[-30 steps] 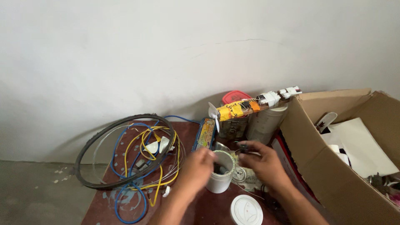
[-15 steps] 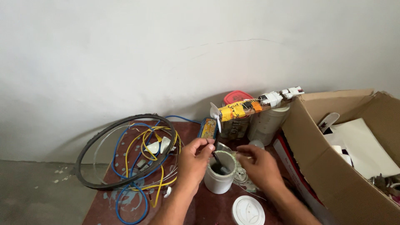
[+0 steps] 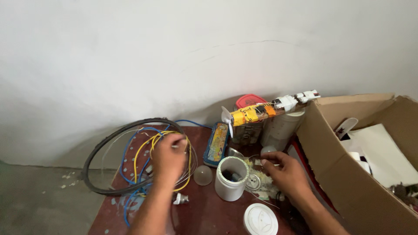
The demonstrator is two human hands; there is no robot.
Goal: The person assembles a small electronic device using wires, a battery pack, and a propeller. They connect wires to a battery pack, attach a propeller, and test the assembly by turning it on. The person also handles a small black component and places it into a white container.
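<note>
While lidless, white jar (image 3: 231, 178): dark bits inside
Left hand (image 3: 169, 159): pinching coiled wires (image 3: 143, 152), left of jar
Right hand (image 3: 285, 173): fingers curled on clutter right of jar; grasp unclear

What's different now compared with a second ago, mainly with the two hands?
The left hand left the white jar and moved left onto the bundle of yellow and blue wires. The right hand drew back slightly to the right of the jar, fingers on small items there. The jar, its lid and the cardboard box stayed put.
</note>
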